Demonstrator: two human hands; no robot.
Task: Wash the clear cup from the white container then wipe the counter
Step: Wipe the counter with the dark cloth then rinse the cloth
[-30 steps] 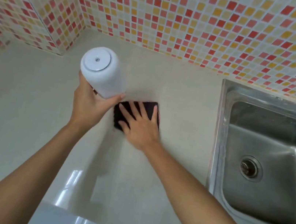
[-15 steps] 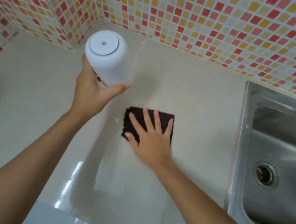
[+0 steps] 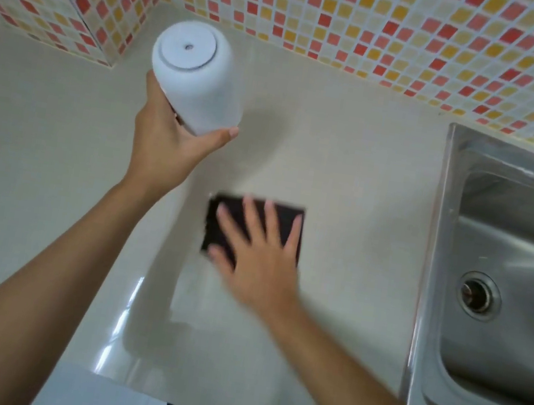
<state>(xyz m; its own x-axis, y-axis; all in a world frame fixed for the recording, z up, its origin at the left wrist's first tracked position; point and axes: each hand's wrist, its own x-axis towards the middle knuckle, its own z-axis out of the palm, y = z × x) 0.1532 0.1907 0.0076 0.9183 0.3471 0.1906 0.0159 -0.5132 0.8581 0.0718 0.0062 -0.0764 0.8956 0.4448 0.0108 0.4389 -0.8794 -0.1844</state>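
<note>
Mosaic wall tiles [image 3: 388, 29] — red, orange, yellow, cream — meet in corner upper left. Glossy beige tabletop [image 3: 353, 146], light glare near front edge. Steel sink [image 3: 442, 228] sunk in at right, round drain [image 3: 478, 296] in basin.

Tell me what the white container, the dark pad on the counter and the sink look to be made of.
White container: probably matte plastic; opaque and smooth, with a moulded ring on its end and no glare.
Dark pad: likely a scouring pad or cloth; dull and light-absorbing, but too blurred to show its texture.
Sink: stainless steel, brushed finish; grey metallic sheen with soft reflections.
</note>
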